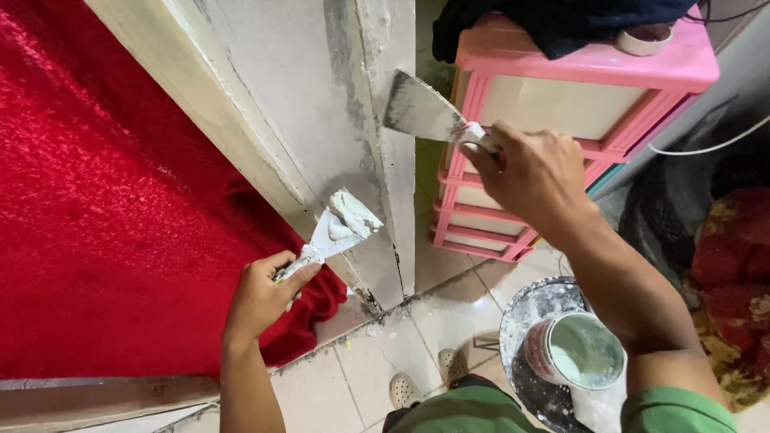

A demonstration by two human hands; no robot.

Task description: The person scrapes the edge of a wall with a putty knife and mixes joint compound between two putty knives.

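Gripping putty knives [425, 112], both hands [533, 172] closed.

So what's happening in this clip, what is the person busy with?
A person is spreading white filler on a grey wall corner. The right hand presses a wide putty knife against the corner's edge. The left hand holds a smaller putty knife loaded with a lump of filler, close to the wall lower down. A red cloth hangs to the left. On the tiled floor sits an open tub of filler, and a pink plastic drawer unit stands behind the corner.
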